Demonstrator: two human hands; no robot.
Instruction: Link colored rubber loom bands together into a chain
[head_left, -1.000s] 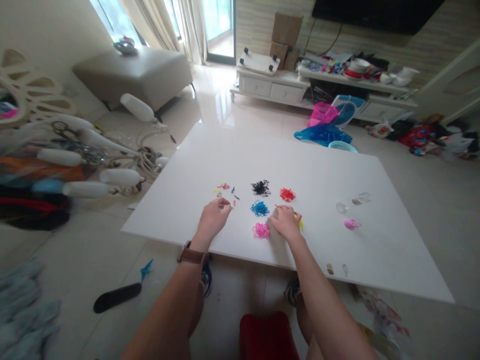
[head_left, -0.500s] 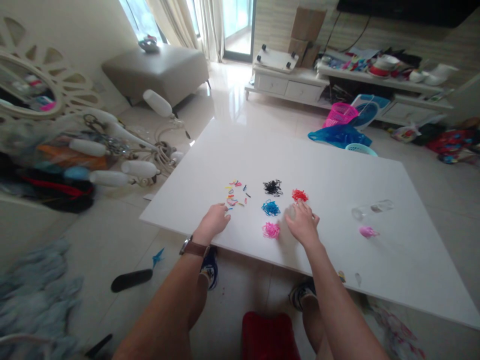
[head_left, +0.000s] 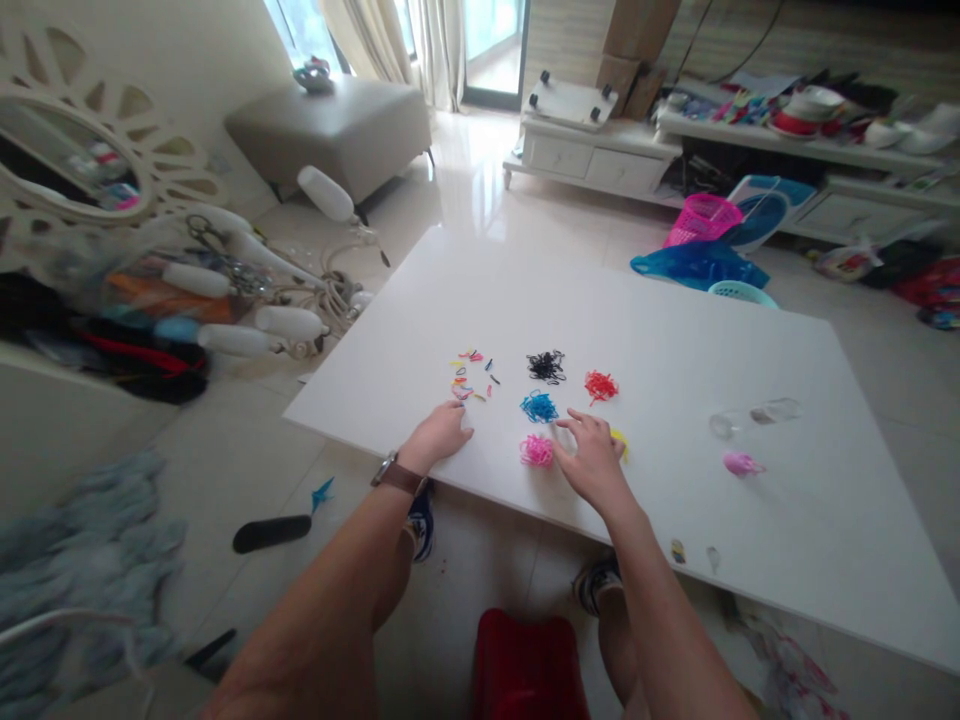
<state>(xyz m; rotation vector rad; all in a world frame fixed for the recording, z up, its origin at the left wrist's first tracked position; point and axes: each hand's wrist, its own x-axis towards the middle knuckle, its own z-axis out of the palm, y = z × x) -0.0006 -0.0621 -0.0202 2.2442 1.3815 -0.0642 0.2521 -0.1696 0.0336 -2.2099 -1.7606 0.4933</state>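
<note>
My left hand [head_left: 442, 430] rests at the near side of the mixed coloured bands [head_left: 463, 389], its fingertips at their lower edge; what they hold, if anything, is too small to name. Over the table, my right hand [head_left: 589, 445] has its fingers apart, just right of the blue pile [head_left: 539, 406] and the pink pile [head_left: 536, 451]. A black pile [head_left: 546, 366] lies behind the blue one, and a red pile [head_left: 601, 385] is beyond my right hand. Yellow bands [head_left: 619, 443] show partly from behind that hand.
On the white table [head_left: 750, 370] a clear bottle [head_left: 776, 411] lies at the right, with a pink item [head_left: 741, 463] nearer me. Two small items lie by the near edge. A red stool [head_left: 529, 665] stands below.
My right hand has moved left and nearer, from the red pile to beside the blue and pink piles. Yellow bands now show beside it. The view has shifted slightly.
</note>
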